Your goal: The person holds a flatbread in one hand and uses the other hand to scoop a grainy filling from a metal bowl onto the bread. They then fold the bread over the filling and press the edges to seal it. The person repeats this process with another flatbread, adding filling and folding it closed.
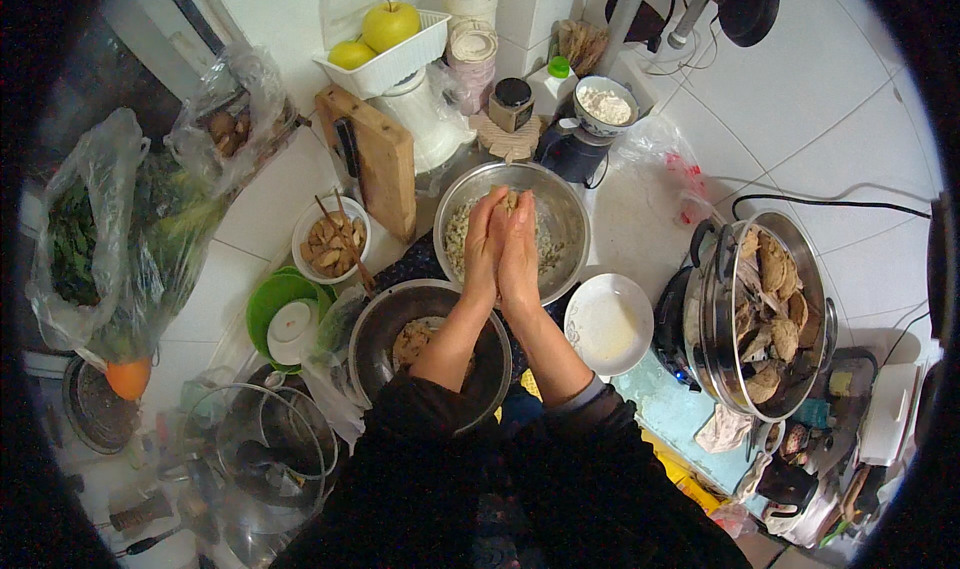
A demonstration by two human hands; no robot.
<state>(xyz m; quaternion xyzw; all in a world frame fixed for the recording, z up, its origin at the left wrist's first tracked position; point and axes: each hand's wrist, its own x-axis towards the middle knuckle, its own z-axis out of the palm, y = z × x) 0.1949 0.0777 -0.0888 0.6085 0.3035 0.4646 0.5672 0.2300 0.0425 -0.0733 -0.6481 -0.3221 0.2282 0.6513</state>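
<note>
My left hand (485, 241) and my right hand (518, 247) are cupped together, palms facing, over a steel bowl (578, 209) of chopped pale green-white filling (548, 249). A small beige lump (511, 200), dough-like, shows between the fingertips; the rest of it is hidden by my hands. Below my left forearm sits a wider, darker metal bowl (367, 354) with a mass of beige dough-like stuff (412, 341) in it, partly covered by that arm. Right of my right forearm stands a white plate (608, 319) with a little yellowish liquid on it.
A steamer pot (712, 319) full of brownish pieces stands at right. On the left are a white bowl (300, 231) of brownish pieces with chopsticks, a green basin (268, 309) and bagged vegetables (110, 219). Behind stand a wooden board (385, 169) and a bowl of white powder (604, 106).
</note>
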